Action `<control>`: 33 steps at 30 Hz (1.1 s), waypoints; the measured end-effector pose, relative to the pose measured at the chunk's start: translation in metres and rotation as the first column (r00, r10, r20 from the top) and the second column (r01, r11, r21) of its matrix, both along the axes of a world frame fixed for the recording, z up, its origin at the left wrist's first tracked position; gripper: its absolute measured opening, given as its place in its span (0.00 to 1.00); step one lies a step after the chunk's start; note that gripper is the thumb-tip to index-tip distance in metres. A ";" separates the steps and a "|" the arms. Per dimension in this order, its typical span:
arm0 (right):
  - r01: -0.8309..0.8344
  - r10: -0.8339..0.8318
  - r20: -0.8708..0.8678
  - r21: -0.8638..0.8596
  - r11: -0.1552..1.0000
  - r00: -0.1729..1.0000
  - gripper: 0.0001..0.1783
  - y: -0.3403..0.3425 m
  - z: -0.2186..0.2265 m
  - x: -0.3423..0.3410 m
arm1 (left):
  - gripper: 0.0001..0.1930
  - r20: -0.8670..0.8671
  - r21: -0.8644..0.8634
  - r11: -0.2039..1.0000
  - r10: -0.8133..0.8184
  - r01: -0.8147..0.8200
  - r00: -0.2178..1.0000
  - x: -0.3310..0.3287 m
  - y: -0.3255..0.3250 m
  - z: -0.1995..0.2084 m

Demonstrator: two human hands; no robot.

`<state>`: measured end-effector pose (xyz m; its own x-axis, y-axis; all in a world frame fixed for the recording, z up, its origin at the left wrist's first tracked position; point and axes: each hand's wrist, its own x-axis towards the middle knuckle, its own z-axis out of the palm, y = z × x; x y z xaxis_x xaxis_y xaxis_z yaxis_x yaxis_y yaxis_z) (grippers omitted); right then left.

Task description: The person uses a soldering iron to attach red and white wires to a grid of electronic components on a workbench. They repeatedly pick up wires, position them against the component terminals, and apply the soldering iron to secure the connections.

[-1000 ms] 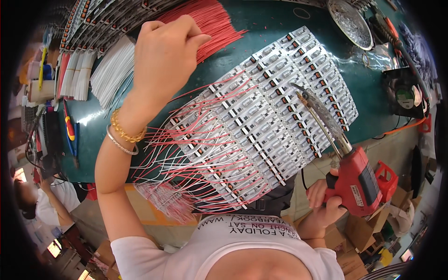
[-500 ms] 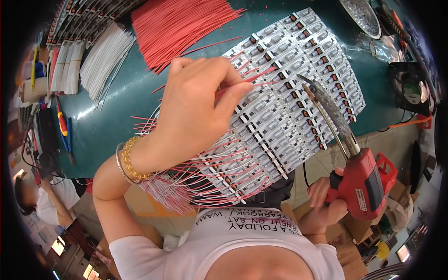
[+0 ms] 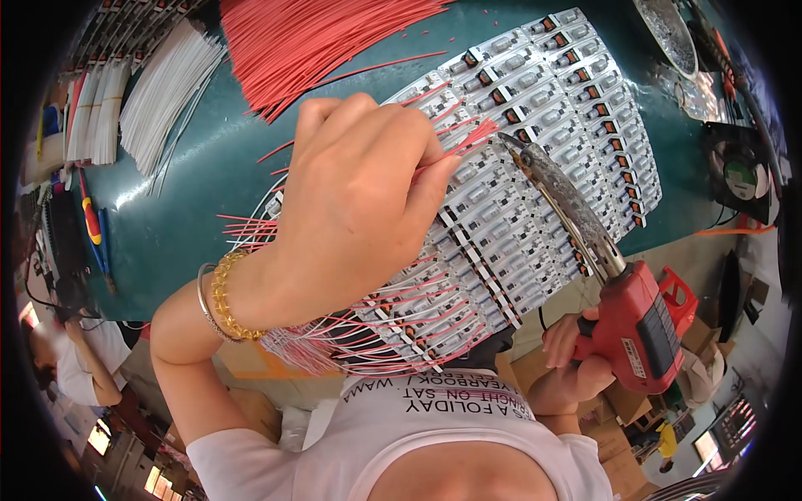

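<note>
My left hand (image 3: 359,192) is closed in a pinch over a sheet of small joined circuit boards (image 3: 501,267), holding a thin bunch of red wires (image 3: 476,140) between thumb and fingers. The wire ends point right, just above the boards. My right hand (image 3: 576,359) grips the handle of a red soldering gun (image 3: 639,330). Its long dark tip reaches up and left, close to the wire ends; whether they touch I cannot tell. Pairs of red and white wires (image 3: 418,305) run from the sheet's near left rows, partly hidden under my left wrist.
A large pile of red wires (image 3: 317,42) lies at the back of the green table (image 3: 192,242), with white wires (image 3: 167,100) left of it. A screwdriver (image 3: 89,217) lies at the left. A metal dish (image 3: 668,37) and a small fan (image 3: 739,175) are on the right. Another person (image 3: 88,359) sits far left.
The soldering gun's tip has moved left, nearer to the red wire ends. My left hand has shifted slightly left over the boards, still holding the wires. The whole view has shifted a little.
</note>
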<state>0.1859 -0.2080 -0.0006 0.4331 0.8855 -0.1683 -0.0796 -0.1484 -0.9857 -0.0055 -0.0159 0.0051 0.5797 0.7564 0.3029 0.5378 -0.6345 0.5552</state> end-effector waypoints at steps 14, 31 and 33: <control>-0.032 0.029 0.050 0.074 0.997 0.998 0.44 -0.001 -0.003 0.002 | 0.08 0.011 0.050 0.999 0.004 -0.004 1.000 0.000 0.000 -0.002; -0.057 0.052 0.085 0.055 0.997 0.995 0.46 -0.021 -0.008 0.013 | 0.07 0.041 -0.010 1.000 -0.006 0.006 0.999 0.008 -0.007 0.000; -0.102 0.106 0.252 -0.027 0.994 0.962 0.47 -0.045 -0.025 0.029 | 0.07 0.033 0.009 1.000 -0.009 0.008 0.999 0.006 -0.007 -0.002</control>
<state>0.2147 -0.2530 -0.0254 0.3688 0.9263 -0.0775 0.1889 -0.1564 -0.9695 0.0004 -0.0226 0.0029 0.5756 0.7488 0.3285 0.5139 -0.6438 0.5669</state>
